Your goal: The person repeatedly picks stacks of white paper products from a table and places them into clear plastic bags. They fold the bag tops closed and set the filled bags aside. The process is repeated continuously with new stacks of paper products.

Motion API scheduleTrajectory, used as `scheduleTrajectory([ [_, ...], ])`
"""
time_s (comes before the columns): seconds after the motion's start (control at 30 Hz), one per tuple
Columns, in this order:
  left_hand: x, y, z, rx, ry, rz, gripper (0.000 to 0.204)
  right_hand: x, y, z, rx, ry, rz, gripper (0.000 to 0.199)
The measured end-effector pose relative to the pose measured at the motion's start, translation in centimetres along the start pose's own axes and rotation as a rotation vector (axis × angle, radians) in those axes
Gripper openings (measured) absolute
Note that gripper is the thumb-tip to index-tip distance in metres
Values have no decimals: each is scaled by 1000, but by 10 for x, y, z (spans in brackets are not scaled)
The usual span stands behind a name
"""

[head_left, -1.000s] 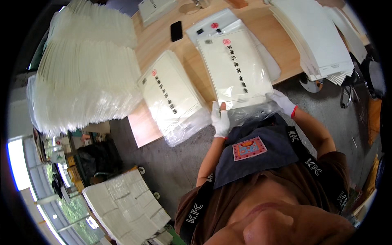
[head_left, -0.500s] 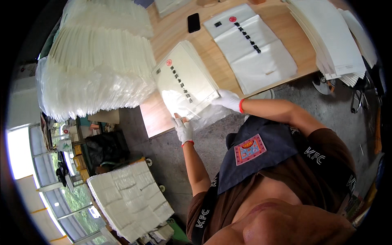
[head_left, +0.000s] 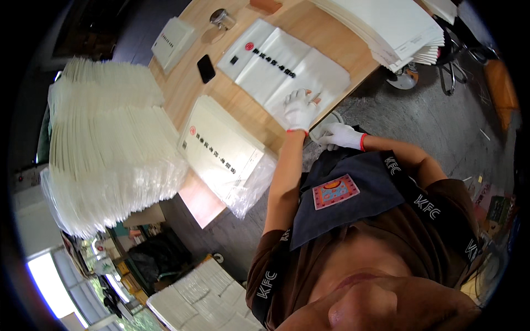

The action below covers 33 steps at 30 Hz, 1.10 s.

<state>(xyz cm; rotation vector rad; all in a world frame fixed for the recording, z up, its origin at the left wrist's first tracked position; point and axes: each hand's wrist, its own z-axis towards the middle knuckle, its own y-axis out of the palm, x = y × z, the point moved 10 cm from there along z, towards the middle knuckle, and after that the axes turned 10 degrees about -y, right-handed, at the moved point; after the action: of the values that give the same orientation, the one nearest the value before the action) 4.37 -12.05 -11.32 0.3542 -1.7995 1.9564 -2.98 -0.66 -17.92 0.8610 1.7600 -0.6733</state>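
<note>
Envelopes point(head_left: 221, 144) lie released now; I see left hand point(head_left: 301, 110) half-open, seemingly empty, over the bag point(head_left: 282, 65); right hand point(head_left: 341, 136) curled, grip unclear.

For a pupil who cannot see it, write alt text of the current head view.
A person's white-gloved left hand is over the near part of a white plastic bag on a wooden table, while the gloved right hand is near the dark blue apron. Left of the bag are a black phone, a stack of cream packets and a taller stack.
</note>
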Motion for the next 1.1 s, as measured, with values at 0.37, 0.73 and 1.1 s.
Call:
scheduleTrajectory([
  [0.37, -13, 32, 50, -218, -43, -65, 23, 0, -109, 41, 630, -124, 193, 42],
  [0.73, -9, -85, 89, -199, -196, -1163, 22, -26, -149, 38, 201, 257, -519, 32],
  [1.1, 172, -38, -53, -324, 463, -325, 23, -109, -123, 43, 375, -151, -609, 24],
])
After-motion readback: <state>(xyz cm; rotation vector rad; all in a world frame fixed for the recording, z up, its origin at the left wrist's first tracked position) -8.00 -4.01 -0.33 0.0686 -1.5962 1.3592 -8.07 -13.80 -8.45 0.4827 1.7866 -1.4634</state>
